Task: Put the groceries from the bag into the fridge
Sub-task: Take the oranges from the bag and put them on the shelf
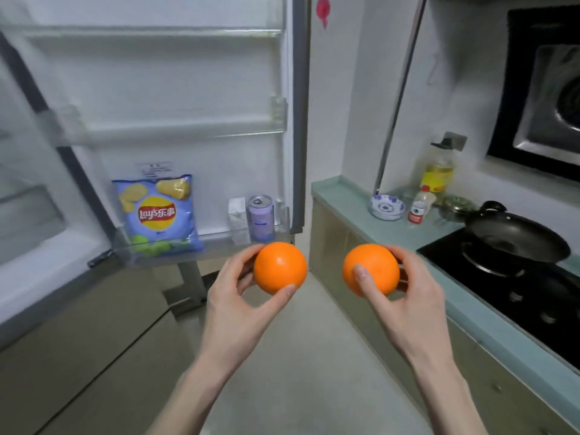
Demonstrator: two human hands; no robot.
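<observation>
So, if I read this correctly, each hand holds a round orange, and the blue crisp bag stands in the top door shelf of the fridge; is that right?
Not quite: the head view shows the blue crisp bag standing in the bottom door shelf, beside a white carton and a purple can. The rest holds: the left hand and right hand each hold a round orange.

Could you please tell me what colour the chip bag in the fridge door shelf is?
The chip bag is light blue with a red-and-yellow logo; the head view shows it.
</observation>
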